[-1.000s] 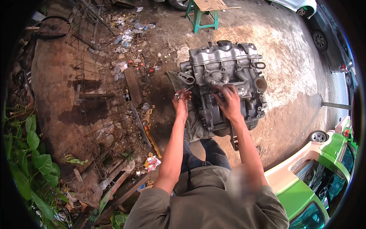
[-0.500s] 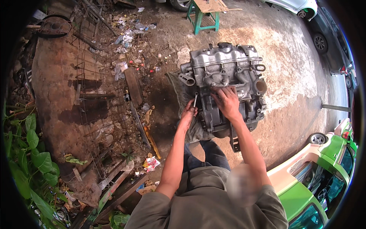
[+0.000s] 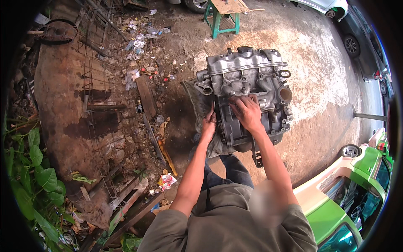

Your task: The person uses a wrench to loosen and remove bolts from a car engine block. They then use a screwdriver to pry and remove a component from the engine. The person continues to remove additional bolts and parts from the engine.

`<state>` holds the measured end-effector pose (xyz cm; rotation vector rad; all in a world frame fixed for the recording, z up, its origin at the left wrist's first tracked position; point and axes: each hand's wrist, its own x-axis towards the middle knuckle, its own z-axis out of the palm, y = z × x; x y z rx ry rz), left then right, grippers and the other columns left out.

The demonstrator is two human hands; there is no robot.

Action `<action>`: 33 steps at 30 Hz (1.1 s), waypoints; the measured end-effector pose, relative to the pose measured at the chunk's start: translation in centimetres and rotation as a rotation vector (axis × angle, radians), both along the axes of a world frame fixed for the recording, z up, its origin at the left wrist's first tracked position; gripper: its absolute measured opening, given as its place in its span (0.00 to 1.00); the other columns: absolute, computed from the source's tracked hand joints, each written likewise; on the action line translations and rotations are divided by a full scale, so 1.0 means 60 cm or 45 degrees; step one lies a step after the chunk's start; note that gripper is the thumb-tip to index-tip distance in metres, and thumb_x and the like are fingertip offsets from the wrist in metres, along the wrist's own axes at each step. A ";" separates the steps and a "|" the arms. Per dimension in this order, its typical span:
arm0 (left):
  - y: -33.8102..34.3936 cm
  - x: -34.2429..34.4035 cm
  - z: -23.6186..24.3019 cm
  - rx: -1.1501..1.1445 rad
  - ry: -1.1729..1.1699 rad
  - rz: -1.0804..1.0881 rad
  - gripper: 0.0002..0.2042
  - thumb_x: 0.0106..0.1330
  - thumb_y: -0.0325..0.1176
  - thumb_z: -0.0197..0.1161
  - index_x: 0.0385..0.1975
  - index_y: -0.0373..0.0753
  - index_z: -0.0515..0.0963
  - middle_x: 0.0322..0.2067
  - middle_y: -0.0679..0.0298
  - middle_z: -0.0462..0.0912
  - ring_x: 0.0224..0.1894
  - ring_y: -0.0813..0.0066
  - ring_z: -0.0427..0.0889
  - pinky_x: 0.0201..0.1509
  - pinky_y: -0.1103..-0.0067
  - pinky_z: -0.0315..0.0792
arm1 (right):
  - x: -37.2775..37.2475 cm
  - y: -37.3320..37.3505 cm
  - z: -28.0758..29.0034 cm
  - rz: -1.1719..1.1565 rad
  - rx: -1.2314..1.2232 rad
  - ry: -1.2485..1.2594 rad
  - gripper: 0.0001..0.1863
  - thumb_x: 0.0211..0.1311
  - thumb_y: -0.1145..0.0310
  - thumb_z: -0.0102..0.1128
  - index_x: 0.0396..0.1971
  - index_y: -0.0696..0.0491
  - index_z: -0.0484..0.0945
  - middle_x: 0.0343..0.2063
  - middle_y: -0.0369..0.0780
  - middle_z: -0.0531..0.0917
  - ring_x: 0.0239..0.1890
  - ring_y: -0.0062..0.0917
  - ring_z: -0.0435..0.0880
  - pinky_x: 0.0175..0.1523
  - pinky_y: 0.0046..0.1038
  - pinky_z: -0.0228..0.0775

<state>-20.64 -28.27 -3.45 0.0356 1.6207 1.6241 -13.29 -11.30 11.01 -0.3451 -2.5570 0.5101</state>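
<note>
A grey metal car engine [image 3: 245, 63] stands before me on a dark cloth [image 3: 194, 101]. My left hand [image 3: 208, 124] is at its left side, fingers closed round a slim wrench. The wrench is turned nearly edge-on, and its head is hard to make out beside the engine wall. On top of the engine, my right hand [image 3: 248, 114] has its fingers bent over the middle, near the cast pipes, gripping the metal there. What lies under those fingertips is hidden. A flat black bracket [image 3: 257, 156] sticks out from the engine's near side.
A green stool [image 3: 222, 19] with a wooden top stands beyond the engine. Litter [image 3: 138, 44], a wooden plank [image 3: 147, 96] and rusty wire mesh lie on the left. Parked at the right are a green vehicle [image 3: 336, 218] and a dark car [image 3: 357, 50]. Leafy plants [image 3: 44, 176] grow at the lower left.
My left hand has moved slightly, and the wrench that showed clearly above it has turned in against the engine's side. My right hand stays at the same spot on the engine.
</note>
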 end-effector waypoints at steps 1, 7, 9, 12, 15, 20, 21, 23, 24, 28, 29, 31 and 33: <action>-0.004 0.003 -0.007 0.011 0.030 -0.021 0.22 0.76 0.36 0.53 0.69 0.58 0.65 0.22 0.81 0.57 0.23 0.87 0.55 0.25 0.85 0.54 | 0.000 -0.001 0.000 0.008 -0.006 0.004 0.11 0.57 0.67 0.67 0.41 0.48 0.80 0.33 0.35 0.83 0.36 0.30 0.82 0.48 0.36 0.67; -0.009 0.011 -0.035 0.071 0.140 -0.057 0.24 0.76 0.34 0.52 0.71 0.58 0.62 0.23 0.79 0.58 0.24 0.86 0.55 0.27 0.84 0.57 | 0.001 -0.002 -0.002 -0.004 -0.036 0.016 0.11 0.57 0.67 0.66 0.40 0.47 0.80 0.32 0.35 0.83 0.34 0.31 0.82 0.49 0.36 0.67; -0.006 0.011 -0.033 0.038 0.200 -0.089 0.25 0.76 0.33 0.51 0.71 0.57 0.60 0.23 0.78 0.59 0.24 0.86 0.56 0.27 0.84 0.58 | 0.000 -0.002 -0.002 -0.017 -0.033 0.015 0.11 0.57 0.67 0.66 0.40 0.47 0.80 0.32 0.35 0.82 0.34 0.31 0.82 0.49 0.35 0.67; -0.006 0.008 -0.008 -0.003 0.132 -0.148 0.26 0.77 0.32 0.49 0.73 0.57 0.56 0.23 0.78 0.59 0.25 0.86 0.57 0.27 0.84 0.60 | -0.002 -0.006 -0.003 -0.031 -0.048 0.006 0.11 0.57 0.67 0.67 0.40 0.46 0.81 0.32 0.35 0.82 0.34 0.30 0.82 0.49 0.35 0.67; 0.005 -0.004 0.034 -0.065 -0.050 -0.217 0.29 0.76 0.29 0.48 0.75 0.52 0.51 0.23 0.76 0.61 0.24 0.86 0.59 0.26 0.84 0.62 | -0.004 -0.005 -0.003 -0.041 -0.008 0.014 0.12 0.54 0.66 0.70 0.39 0.47 0.81 0.32 0.34 0.83 0.34 0.29 0.82 0.47 0.34 0.67; 0.027 -0.075 0.097 -0.081 -0.527 -0.063 0.23 0.68 0.23 0.46 0.64 0.33 0.62 0.22 0.67 0.67 0.20 0.79 0.66 0.22 0.78 0.64 | -0.005 -0.004 0.001 -0.028 0.002 0.004 0.12 0.53 0.67 0.71 0.39 0.47 0.82 0.32 0.34 0.84 0.35 0.29 0.82 0.47 0.33 0.66; 0.029 -0.091 0.104 -0.054 -0.582 -0.049 0.17 0.67 0.24 0.46 0.57 0.33 0.65 0.21 0.66 0.68 0.20 0.77 0.66 0.23 0.77 0.65 | -0.004 -0.004 0.002 -0.024 0.000 -0.004 0.12 0.54 0.67 0.71 0.39 0.47 0.82 0.32 0.35 0.84 0.35 0.29 0.82 0.47 0.33 0.66; 0.025 -0.118 0.113 0.042 -0.660 -0.079 0.06 0.67 0.25 0.47 0.40 0.36 0.69 0.21 0.63 0.68 0.19 0.74 0.65 0.24 0.74 0.65 | -0.004 -0.004 0.003 -0.023 -0.004 -0.007 0.12 0.54 0.67 0.70 0.39 0.47 0.82 0.32 0.35 0.84 0.34 0.29 0.82 0.47 0.33 0.66; 0.022 -0.131 0.114 0.072 -0.710 -0.155 0.05 0.68 0.27 0.47 0.37 0.35 0.70 0.21 0.63 0.68 0.19 0.75 0.65 0.25 0.74 0.66 | -0.005 -0.004 0.003 -0.025 -0.005 -0.001 0.12 0.54 0.67 0.70 0.39 0.48 0.81 0.32 0.35 0.83 0.34 0.30 0.82 0.47 0.33 0.66; -0.003 -0.167 0.102 0.058 -0.658 -0.157 0.16 0.72 0.27 0.46 0.54 0.27 0.72 0.24 0.65 0.70 0.23 0.77 0.67 0.28 0.76 0.68 | -0.004 -0.004 0.001 -0.035 0.005 0.000 0.12 0.54 0.67 0.70 0.39 0.48 0.81 0.32 0.35 0.83 0.34 0.30 0.82 0.47 0.33 0.66; -0.007 -0.171 0.095 -0.001 -0.528 -0.115 0.17 0.72 0.26 0.45 0.56 0.29 0.71 0.25 0.66 0.70 0.23 0.78 0.67 0.29 0.78 0.67 | -0.004 -0.005 0.000 -0.043 -0.012 -0.002 0.12 0.54 0.67 0.69 0.39 0.47 0.81 0.32 0.35 0.83 0.34 0.30 0.81 0.48 0.35 0.66; -0.015 -0.168 0.076 -0.086 -0.254 -0.112 0.18 0.71 0.26 0.43 0.59 0.35 0.71 0.26 0.67 0.72 0.24 0.79 0.68 0.30 0.80 0.66 | -0.003 -0.006 -0.001 -0.042 -0.052 -0.012 0.11 0.56 0.67 0.67 0.40 0.46 0.80 0.31 0.35 0.81 0.34 0.32 0.81 0.51 0.37 0.67; -0.031 -0.151 0.058 -0.075 0.066 -0.207 0.20 0.71 0.25 0.42 0.61 0.40 0.70 0.27 0.69 0.73 0.25 0.81 0.67 0.31 0.82 0.65 | -0.003 -0.006 -0.002 -0.041 -0.048 -0.015 0.11 0.56 0.67 0.67 0.40 0.46 0.80 0.31 0.35 0.81 0.33 0.32 0.81 0.51 0.37 0.67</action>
